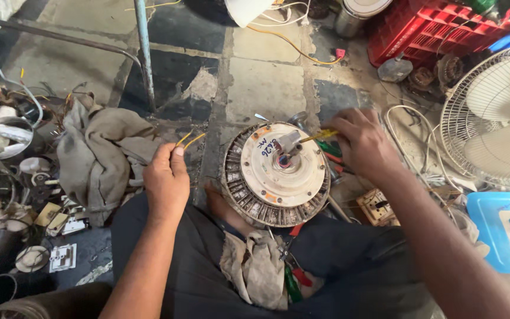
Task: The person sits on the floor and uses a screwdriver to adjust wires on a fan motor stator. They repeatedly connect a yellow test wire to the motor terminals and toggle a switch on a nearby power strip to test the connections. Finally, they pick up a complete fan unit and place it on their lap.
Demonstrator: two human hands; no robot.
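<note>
1. Nearest the lens, the person's dark trousers (208,277) filled the lower middle of the view, with a grimy rag (258,269) draped over the lap and a bare foot (222,207) tucked up against the motor.
2. Beyond the knees lay the tiled floor (261,82), a patchwork of pale and dark squares, cracked in places.
3. At the right edge stood a white fan guard (491,118), its wire cage tilted toward the person, and below it a light blue plastic lid (494,227).
4. On the left, a crumpled grey-brown cloth (104,153) lay heaped on the floor, beside a clutter of sockets and small parts.
5. A red plastic crate (438,26) sat at the top right, well apart from the hands.
6. Between the hands, on the floor just in front of the foot, rested the round fan motor (275,174): a cream top plate ringed by dirty slotted laminations, its short shaft (287,145) pointing up.
7. The right hand (364,145) was closed on a yellow-handled tool (320,136), whose end lay next to the shaft.
8. The left hand (166,177) was pinched shut on thin yellow wires (190,140), held up just left of the motor, the ends sticking out above the fingertips.
</note>
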